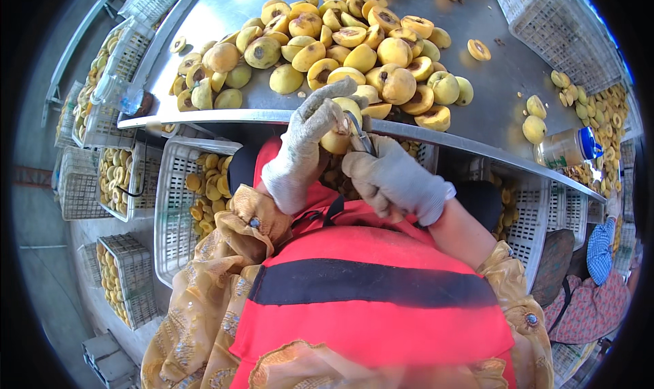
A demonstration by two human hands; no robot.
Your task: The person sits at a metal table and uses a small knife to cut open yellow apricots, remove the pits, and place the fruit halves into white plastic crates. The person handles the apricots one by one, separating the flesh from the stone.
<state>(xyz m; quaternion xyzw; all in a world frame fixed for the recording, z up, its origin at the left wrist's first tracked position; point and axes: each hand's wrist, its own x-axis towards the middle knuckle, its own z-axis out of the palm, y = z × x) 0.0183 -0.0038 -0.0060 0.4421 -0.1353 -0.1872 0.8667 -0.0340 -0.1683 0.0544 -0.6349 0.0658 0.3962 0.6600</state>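
Dozens of yellow peach halves, pits out and hollows showing, lie heaped with some whole fruit on the curved grey metal table (225, 7), so from where I stand a fair share of the pitting looks done and plenty is left. Only the head view to go on.

Left hand (306, 140), in a grey knit glove, is curled tight around one yellow peach (337, 138), held just off the near table edge above the lap. Right hand (392, 178), gloved the same, is closed on a small metal pitting tool (360, 135) whose tip sits against the fruit; whether this peach is cut through yet I cannot tell, fingers hide it.

White plastic lattice crate (170, 205) below the table on the person's left is part full of cut yellow pieces; more filled crates (126, 280) stand further left. Right side of the table: an upturned white crate (552, 28), a few loose fruit, a clear bottle with blue cap (569, 147). Judging by the heap's whole peaches, much remains.
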